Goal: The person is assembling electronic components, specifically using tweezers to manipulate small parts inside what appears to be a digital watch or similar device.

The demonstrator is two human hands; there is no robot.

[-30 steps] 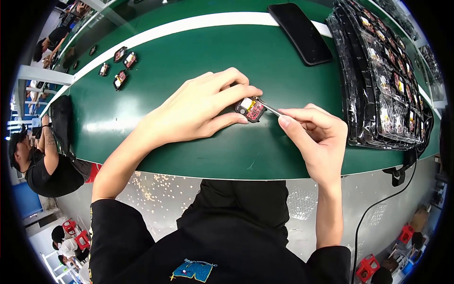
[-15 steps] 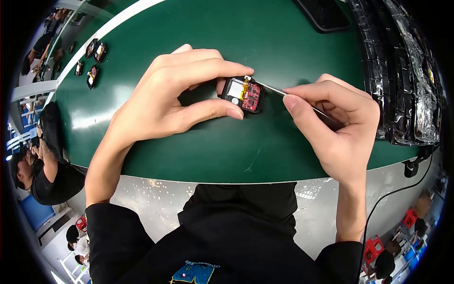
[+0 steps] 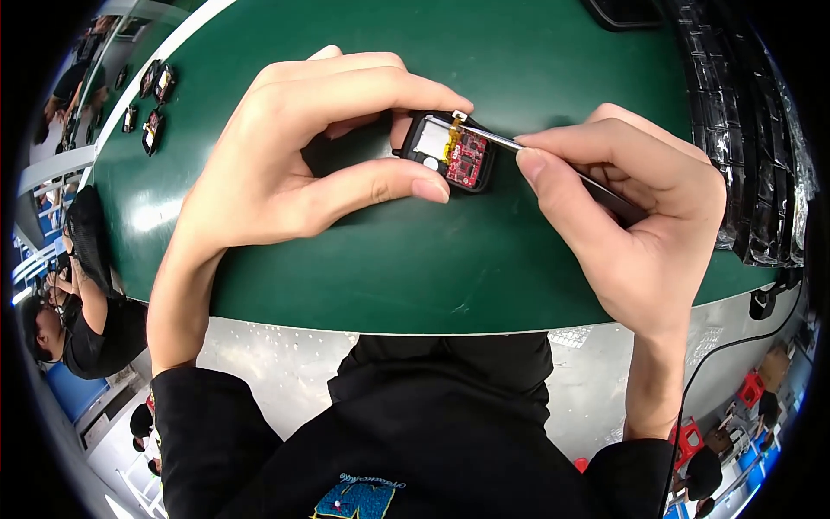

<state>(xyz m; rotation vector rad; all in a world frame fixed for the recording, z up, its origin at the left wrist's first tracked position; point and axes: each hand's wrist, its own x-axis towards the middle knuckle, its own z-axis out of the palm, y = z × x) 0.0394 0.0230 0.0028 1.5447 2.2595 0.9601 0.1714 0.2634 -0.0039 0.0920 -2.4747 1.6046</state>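
Note:
Between the thumb and fingers of my left hand (image 3: 303, 147) is a small black electronic device (image 3: 486, 177), its case open. Inside it lie a red circuit board (image 3: 469, 163), a silver-white block (image 3: 431, 141) and yellow tape. A small white-tipped piece (image 3: 461, 115) stands at its top edge, beside my left index fingertip. My right hand (image 3: 635, 208) pinches slim metal tweezers (image 3: 506, 140). Their tips reach over the upper part of the device, near the yellow tape. Whether they grip anything there is too small to tell.
Several similar opened devices (image 3: 153, 130) lie at the left of the green table (image 3: 389, 277). Stacked black trays in clear wrap (image 3: 735, 130) stand at the right. A dark phone-like object (image 3: 627, 12) lies at the far edge. A person (image 3: 86, 320) sits at the left.
The tweezer tips have shifted from the device's upper right edge to over its inside, by the yellow tape. My left hand still holds the device. The view has shifted slightly.

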